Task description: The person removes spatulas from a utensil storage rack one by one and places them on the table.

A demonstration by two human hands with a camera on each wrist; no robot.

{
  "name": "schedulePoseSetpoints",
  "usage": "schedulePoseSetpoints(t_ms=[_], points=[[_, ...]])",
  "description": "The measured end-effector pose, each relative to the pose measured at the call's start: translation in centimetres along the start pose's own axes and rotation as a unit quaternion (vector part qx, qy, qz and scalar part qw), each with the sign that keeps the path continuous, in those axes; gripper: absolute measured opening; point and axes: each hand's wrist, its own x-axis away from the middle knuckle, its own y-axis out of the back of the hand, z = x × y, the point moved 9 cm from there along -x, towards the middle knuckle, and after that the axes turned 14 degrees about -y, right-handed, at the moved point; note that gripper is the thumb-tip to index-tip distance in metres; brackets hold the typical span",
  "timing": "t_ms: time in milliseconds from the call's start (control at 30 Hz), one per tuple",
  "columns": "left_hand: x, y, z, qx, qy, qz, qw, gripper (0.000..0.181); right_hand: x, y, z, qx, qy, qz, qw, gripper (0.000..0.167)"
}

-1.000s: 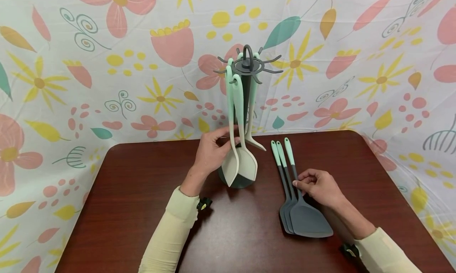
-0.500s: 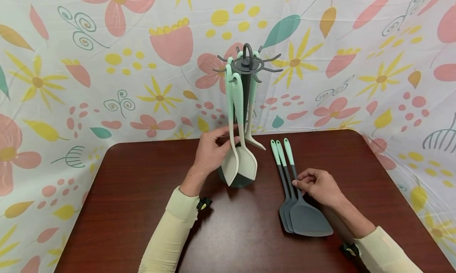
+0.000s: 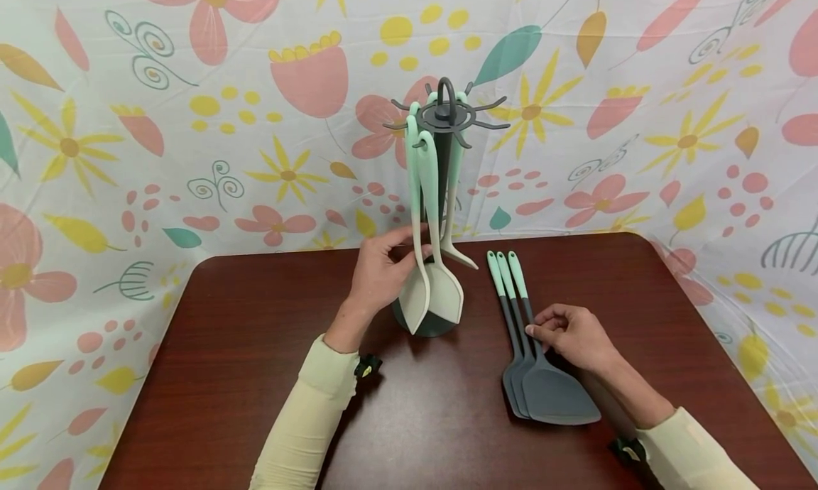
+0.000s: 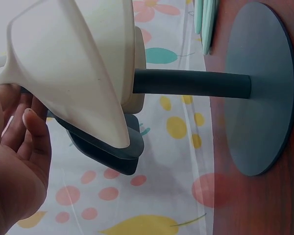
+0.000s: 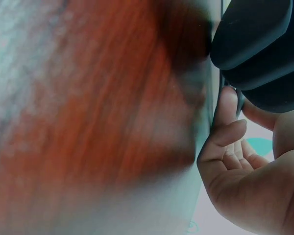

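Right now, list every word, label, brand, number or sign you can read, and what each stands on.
No text can be read.
Left wrist device, right wrist device: yellow marks, too small to read.
Utensil stand, gray turners, floral backdrop: no lettering visible.

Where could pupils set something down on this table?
Bare reddish-brown table: left of the pale-yellow left sleeve; front, between that sleeve and three flat grey spatulas; back right corner. Crowded: around those spatulas, at the right grip, and the grey round-based stand hung with cream utensils, at the left grip.
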Motion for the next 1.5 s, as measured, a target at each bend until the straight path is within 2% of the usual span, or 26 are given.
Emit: schedulePoseSetpoints(t_ms=[767,1067,1500], points=[[0.14,0.06,0.15,-0.002,0.003,-0.007,1.0000,0.028,-0.12,-0.33,-0.06,-0.012,0.001,0.013,0.9998,0.027],[0.14,0.06,0.22,-0.020,0.015,0.000,0.9997,0.029,0.02,-0.37,-0.16,-0.016,-0.004,0.024,0.9996,0.027],[0.12,0.04,0.21,-0.016,0.010,-0.002,0.9998,0.028,0.16,-0.43,-0.30,-0.023,-0.012,0.036,0.9990,0.028]])
